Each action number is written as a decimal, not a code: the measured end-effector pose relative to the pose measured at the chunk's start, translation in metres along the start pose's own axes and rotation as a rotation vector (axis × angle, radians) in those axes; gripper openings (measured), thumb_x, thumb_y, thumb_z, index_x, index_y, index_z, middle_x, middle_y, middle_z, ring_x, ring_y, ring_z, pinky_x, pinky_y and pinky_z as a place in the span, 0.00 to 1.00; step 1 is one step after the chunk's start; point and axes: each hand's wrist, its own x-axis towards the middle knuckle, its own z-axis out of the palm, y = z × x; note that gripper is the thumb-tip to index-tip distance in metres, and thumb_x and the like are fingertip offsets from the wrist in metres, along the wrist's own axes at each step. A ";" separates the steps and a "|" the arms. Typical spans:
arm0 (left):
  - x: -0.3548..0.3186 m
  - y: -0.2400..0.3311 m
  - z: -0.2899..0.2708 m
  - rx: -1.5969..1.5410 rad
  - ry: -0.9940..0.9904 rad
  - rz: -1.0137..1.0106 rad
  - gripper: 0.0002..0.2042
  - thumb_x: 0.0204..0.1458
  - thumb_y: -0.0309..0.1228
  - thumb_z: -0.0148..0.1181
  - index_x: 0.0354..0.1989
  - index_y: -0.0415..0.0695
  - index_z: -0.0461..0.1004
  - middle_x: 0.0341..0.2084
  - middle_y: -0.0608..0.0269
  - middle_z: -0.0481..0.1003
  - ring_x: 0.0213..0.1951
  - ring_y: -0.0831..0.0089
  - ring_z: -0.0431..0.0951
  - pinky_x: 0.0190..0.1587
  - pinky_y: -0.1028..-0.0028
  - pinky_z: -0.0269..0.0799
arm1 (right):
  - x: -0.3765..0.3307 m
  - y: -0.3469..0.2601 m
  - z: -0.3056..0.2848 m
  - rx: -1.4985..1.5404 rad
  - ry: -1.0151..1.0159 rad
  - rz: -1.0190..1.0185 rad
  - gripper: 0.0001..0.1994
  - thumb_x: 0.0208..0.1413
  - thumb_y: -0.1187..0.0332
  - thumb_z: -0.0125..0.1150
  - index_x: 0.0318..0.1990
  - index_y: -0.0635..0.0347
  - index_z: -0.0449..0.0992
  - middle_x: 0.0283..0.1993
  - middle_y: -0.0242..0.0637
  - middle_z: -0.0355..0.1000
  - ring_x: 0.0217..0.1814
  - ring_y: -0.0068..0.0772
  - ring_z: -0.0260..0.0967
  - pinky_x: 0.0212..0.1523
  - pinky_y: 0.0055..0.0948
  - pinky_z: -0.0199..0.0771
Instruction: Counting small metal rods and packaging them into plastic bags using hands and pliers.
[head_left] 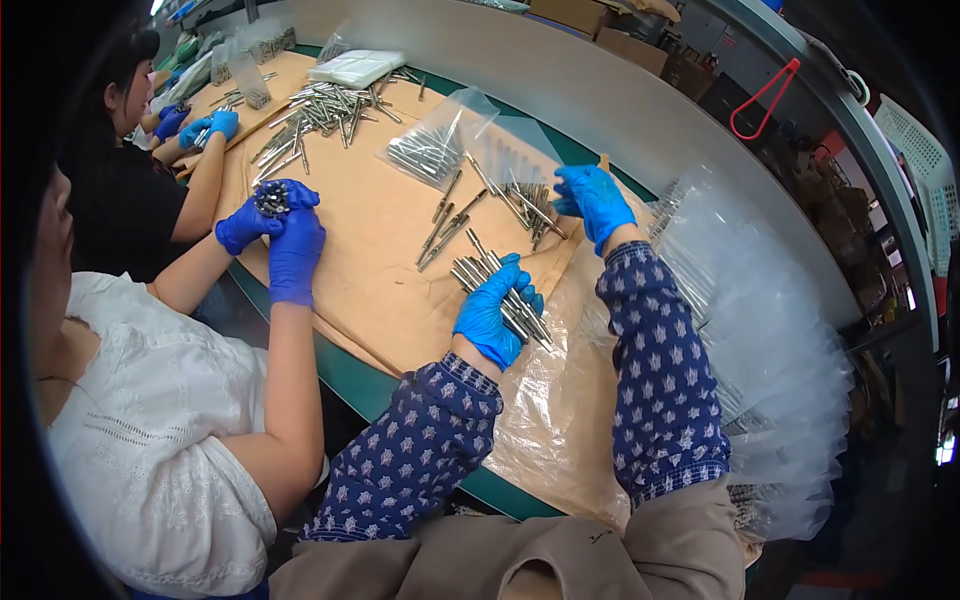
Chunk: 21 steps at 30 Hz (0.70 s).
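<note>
My left hand (pixel 490 318), in a blue glove, is wrapped round a bundle of slim stepped metal rods (pixel 527 322), whose ends stick out above and below the fist. My right hand (pixel 597 205), gloved the same way, is raised over the right edge of a small heap of loose rods (pixel 535 205). Its fingers reach leftward, slightly bent and apart, with no rod visible in them. Several more rods (pixel 445 228) lie loose between the heap and my left hand. Beyond them is a clear plastic bag (pixel 435 140) filled with rods.
Brown paper (pixel 370 270) covers the green bench. A larger rod pile (pixel 330 115) and stacked clear bags (pixel 362 67) lie farther back. Filled plastic bags (pixel 760 350) crowd my right side. A co-worker's gloved hands (pixel 285 235) hold rods at left; another person works beyond.
</note>
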 end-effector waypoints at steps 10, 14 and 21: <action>-0.014 0.002 0.006 0.166 0.121 -0.018 0.13 0.51 0.27 0.55 0.45 0.40 0.67 0.25 0.63 0.70 0.25 0.72 0.71 0.31 0.70 0.73 | 0.012 -0.039 0.071 -1.076 -0.117 0.466 0.35 0.46 0.35 0.43 0.51 0.52 0.71 0.55 0.40 0.65 0.56 0.43 0.63 0.53 0.38 0.62; -0.021 0.002 0.009 0.137 0.098 -0.070 0.12 0.50 0.27 0.56 0.43 0.42 0.68 0.24 0.62 0.71 0.24 0.72 0.72 0.28 0.73 0.73 | 0.030 -0.034 0.065 -1.061 -0.183 0.481 0.33 0.49 0.37 0.38 0.55 0.49 0.67 0.58 0.36 0.63 0.60 0.41 0.59 0.57 0.40 0.58; -0.022 0.006 0.012 0.127 0.088 -0.103 0.14 0.51 0.26 0.55 0.46 0.40 0.66 0.24 0.61 0.70 0.25 0.71 0.71 0.31 0.70 0.74 | 0.047 -0.025 0.045 -0.932 -0.410 0.495 0.28 0.51 0.44 0.42 0.52 0.54 0.70 0.55 0.39 0.65 0.55 0.41 0.64 0.55 0.38 0.59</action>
